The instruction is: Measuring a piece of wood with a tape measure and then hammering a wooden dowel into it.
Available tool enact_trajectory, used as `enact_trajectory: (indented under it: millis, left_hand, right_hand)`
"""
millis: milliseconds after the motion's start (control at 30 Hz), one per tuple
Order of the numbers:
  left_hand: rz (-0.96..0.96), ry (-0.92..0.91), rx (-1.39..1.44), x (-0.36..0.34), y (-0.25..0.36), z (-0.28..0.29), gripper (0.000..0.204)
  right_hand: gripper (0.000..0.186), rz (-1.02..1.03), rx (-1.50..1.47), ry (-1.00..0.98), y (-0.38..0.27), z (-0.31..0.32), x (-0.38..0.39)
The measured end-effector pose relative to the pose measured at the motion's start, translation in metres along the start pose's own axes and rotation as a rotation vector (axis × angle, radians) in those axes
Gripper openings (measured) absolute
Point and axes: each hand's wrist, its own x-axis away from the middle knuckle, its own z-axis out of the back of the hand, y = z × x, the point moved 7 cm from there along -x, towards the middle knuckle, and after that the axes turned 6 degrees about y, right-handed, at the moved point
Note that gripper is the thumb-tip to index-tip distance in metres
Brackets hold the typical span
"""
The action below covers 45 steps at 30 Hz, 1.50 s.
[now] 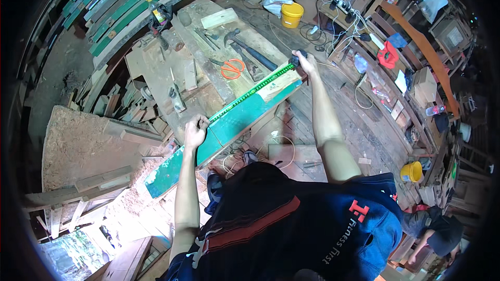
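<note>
A green measuring tape (237,100) stretches diagonally over a board with peeling turquoise paint (224,132). My left hand (196,129) is closed on the tape's near end at the board's upper edge. My right hand (306,62) grips the dark tape case at the far end. Just beyond the tape, on a rough wooden bench (195,15), lie a hammer (250,47), orange-handled scissors (232,68), a hand plane (177,99), small wood blocks (219,18) and several other tools.
Stacked green boards (130,5) rise upper left; offcuts and sawdust (83,145) lie left. Cables and shelving (385,67) line the right side, with two yellow buckets (292,15) about. Cords lie on the plank floor (344,114). Another person (432,231) is at lower right.
</note>
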Motion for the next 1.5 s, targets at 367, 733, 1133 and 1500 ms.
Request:
enact_trajectory:
  millis: [367,733,1133,1500]
  left_hand:
    - [0.015,-0.025,-0.006,-0.002,0.007,-0.001,0.008]
    - [0.051,-0.026,-0.007,0.001,0.001,0.001,0.008]
    - [0.066,-0.023,-0.072,-0.001,0.006,0.002,0.008]
    - [0.185,-0.071,0.295,-0.002,0.016,0.018,0.008]
  right_hand:
    - [0.046,0.042,-0.019,0.072,0.012,-0.017,-0.008]
    - [0.047,-0.117,-0.139,-0.135,0.017,-0.027,0.001]
    - [0.056,-0.023,-0.12,-0.111,0.015,-0.029,-0.005]
    - [0.053,0.112,-0.016,0.081,-0.031,0.003,0.026]
